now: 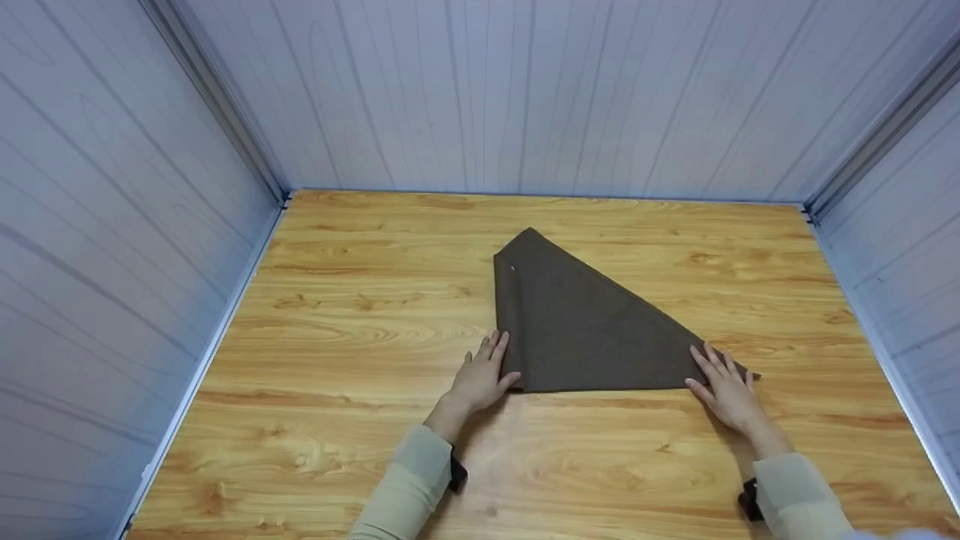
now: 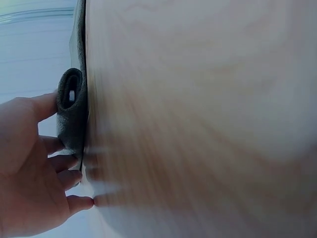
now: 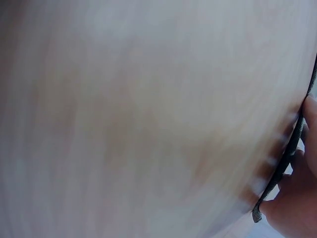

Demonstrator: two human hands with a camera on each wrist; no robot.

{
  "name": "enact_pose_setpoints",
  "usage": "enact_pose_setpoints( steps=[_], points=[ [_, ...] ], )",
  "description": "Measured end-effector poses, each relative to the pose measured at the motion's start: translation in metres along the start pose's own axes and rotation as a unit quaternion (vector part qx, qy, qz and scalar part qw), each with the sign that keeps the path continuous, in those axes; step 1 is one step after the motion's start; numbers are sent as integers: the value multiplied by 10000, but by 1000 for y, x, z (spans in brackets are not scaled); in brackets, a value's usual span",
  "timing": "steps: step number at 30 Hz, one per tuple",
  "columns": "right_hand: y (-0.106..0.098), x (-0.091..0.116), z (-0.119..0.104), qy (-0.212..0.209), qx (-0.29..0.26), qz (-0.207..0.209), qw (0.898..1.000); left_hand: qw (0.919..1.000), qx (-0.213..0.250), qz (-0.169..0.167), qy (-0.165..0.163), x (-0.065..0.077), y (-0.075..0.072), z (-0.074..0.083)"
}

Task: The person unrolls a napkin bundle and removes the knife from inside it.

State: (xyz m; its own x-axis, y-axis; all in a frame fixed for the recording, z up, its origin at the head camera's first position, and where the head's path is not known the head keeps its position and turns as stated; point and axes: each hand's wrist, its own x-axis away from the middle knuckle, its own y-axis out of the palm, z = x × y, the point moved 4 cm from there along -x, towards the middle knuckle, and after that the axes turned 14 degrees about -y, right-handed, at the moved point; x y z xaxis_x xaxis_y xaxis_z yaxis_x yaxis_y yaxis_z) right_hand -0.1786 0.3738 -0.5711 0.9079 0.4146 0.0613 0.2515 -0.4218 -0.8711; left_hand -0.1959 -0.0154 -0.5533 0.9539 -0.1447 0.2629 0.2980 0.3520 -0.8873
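A dark brown cloth lies on the wooden tabletop, folded to a point at the far side and another at the right. Along its left side runs a narrow rolled band. My left hand rests on the near end of that band, fingers along the outer edge and thumb on top. The left wrist view shows the hollow end of the roll between thumb and fingers. Near the right corner, my right hand presses the cloth with spread fingers. A thin cloth edge shows under it in the right wrist view.
Pale panel walls enclose the wooden tabletop at the left, back and right. Dark wrist devices sit beneath both beige sleeves.
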Motion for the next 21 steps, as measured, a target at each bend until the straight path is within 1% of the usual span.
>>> enact_pose_setpoints(
  steps=[7,12,21],
  points=[
    [0,0,0,17,-17,-29,10000,10000,-26,23,-12,1,-1,0],
    [1,-1,0,46,-28,-57,10000,9999,-66,97,28,2,-2,3],
    [1,1,0,-90,-53,35,9999,9990,-62,390,220,3,-6,9]
  ],
)
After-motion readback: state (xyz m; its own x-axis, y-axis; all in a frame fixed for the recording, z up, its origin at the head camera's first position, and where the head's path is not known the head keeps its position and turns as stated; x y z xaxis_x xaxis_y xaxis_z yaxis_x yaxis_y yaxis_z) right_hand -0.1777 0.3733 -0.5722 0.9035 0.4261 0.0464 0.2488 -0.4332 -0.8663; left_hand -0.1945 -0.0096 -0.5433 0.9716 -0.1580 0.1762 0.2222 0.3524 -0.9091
